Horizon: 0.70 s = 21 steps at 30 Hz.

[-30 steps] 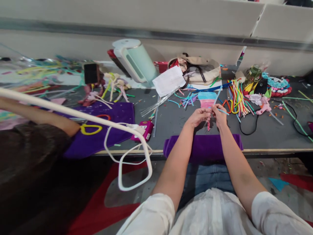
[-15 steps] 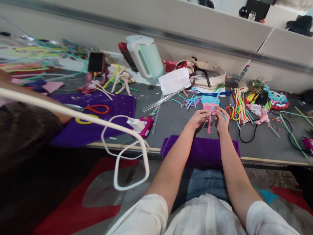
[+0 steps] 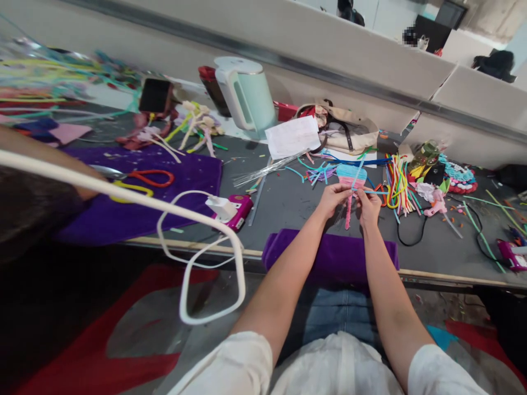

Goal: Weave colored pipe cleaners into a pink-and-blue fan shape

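Both of my hands meet over the grey table. My left hand (image 3: 334, 199) is closed in a pinch beside my right hand (image 3: 369, 206), whose fingers are also closed. A light-blue pipe cleaner (image 3: 379, 192) runs between their fingertips and sticks out to the right. Just beyond the fingers lies a fan-shaped pipe-cleaner piece (image 3: 351, 173), blue at the top and pink lower down. Its pink stem (image 3: 348, 215) points toward me between my hands. Thin clear or silvery strands hang by my left fingers. My fingers partly hide where the blue pipe cleaner crosses the piece.
A rolled purple cloth (image 3: 331, 252) lies at the table edge under my forearms. Right are colourful pipe cleaners (image 3: 401, 181) and orange-handled scissors (image 3: 381, 195). Left stand a kettle (image 3: 257, 99) and a magenta power strip (image 3: 241, 213). A white tube (image 3: 123, 189) crosses before another person's arm (image 3: 45, 159).
The blue pipe cleaner has swung from slanting down to the right to nearly level. My right hand has turned and moved closer to my left. The view has shifted slightly.
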Each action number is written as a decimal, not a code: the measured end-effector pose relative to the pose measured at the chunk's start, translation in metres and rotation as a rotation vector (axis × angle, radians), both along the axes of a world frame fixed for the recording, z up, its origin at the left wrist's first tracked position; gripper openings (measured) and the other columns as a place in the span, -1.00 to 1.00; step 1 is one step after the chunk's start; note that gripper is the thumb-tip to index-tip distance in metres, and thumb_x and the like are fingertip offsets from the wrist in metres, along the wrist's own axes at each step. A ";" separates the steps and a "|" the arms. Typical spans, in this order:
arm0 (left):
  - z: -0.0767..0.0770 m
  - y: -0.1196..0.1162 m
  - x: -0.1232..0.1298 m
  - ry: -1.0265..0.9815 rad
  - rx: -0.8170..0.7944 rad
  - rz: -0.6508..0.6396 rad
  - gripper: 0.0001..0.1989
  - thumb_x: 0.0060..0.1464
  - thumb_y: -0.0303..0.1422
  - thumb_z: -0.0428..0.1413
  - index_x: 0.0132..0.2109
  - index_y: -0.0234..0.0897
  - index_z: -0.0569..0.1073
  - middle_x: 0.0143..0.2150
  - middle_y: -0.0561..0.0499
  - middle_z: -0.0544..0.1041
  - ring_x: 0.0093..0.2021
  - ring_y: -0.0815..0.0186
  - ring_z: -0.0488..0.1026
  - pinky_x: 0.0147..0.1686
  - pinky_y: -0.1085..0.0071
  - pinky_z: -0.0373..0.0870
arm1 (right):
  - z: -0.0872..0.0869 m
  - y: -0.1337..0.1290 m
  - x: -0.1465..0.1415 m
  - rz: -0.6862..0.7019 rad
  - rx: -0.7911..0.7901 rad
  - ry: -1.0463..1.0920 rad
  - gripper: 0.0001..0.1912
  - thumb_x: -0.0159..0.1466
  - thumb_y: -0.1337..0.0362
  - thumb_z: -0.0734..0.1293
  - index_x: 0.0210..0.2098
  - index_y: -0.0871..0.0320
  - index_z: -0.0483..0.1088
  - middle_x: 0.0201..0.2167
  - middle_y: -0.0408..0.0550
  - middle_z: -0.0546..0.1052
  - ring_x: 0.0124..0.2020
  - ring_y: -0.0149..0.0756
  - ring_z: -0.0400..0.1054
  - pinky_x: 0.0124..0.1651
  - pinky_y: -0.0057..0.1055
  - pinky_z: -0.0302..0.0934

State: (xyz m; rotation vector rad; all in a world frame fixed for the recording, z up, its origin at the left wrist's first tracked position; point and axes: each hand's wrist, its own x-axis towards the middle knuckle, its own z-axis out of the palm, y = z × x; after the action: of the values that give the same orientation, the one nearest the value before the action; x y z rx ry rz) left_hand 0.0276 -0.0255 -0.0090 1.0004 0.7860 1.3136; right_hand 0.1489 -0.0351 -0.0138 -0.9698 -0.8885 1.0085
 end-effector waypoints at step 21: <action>0.007 -0.007 0.006 0.307 0.266 0.228 -0.83 -0.04 -0.27 0.24 -0.43 -0.31 0.56 -0.48 0.06 0.41 -0.48 0.43 0.24 -0.46 0.47 0.15 | 0.003 -0.007 -0.001 -0.125 -0.013 -0.138 -0.66 0.09 0.00 0.41 -0.39 0.18 0.41 -0.53 -0.13 0.52 -0.56 -0.43 0.31 -0.50 -0.49 0.21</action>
State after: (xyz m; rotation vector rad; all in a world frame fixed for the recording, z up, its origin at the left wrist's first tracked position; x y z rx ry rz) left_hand 0.0332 -0.0320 -0.0023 1.3788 0.9975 1.5075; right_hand 0.1475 -0.0423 -0.0112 -1.1027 -0.9242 0.8496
